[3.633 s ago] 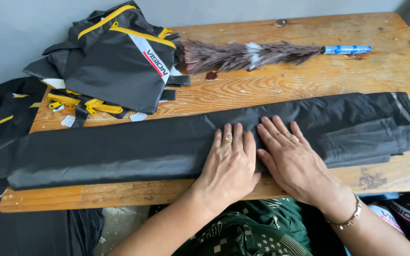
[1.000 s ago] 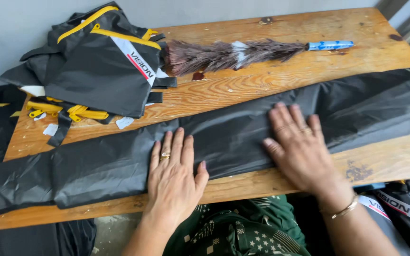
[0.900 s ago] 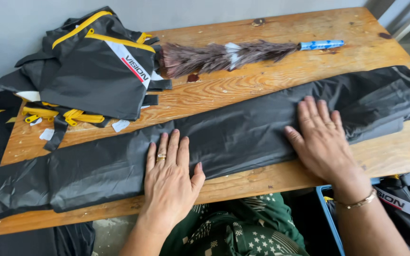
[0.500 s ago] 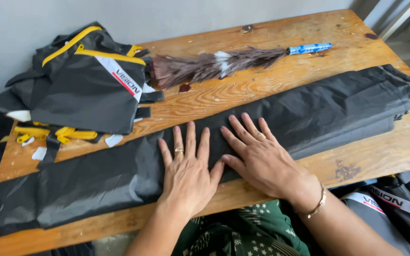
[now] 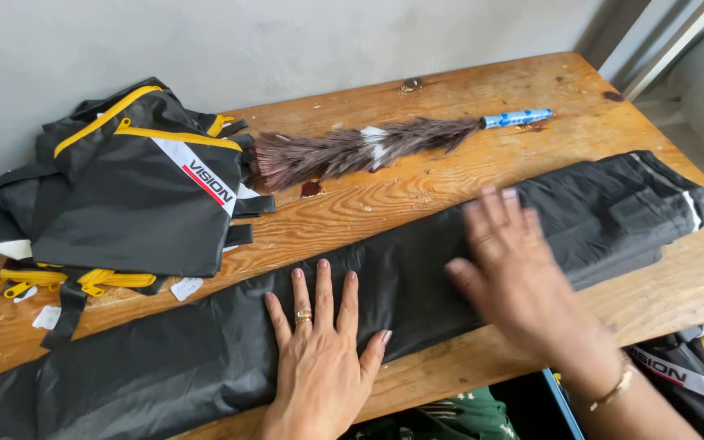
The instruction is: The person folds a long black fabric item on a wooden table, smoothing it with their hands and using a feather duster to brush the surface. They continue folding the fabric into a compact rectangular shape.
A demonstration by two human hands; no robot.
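Observation:
A long folded black garment [image 5: 189, 358] lies across the near side of the wooden table [image 5: 450, 90], from the left edge to the right end. My left hand [image 5: 319, 350] lies flat on it, palm down, fingers spread, with a ring on one finger. My right hand [image 5: 515, 277] is also flat and open on the fabric, further right, blurred by motion, with a bracelet on its wrist. Neither hand grips anything.
A pile of black fabric pieces [image 5: 132, 204] with yellow trim and yellow zippers sits at the back left. A feather duster [image 5: 368, 147] with a blue handle lies behind the garment. More fabric fills a bin [image 5: 686, 367] below the table's right edge.
Over the frames my right hand has slid back and forth along the garment; since half a second ago it has moved right, away from my left hand, which stays pressed on the fabric.

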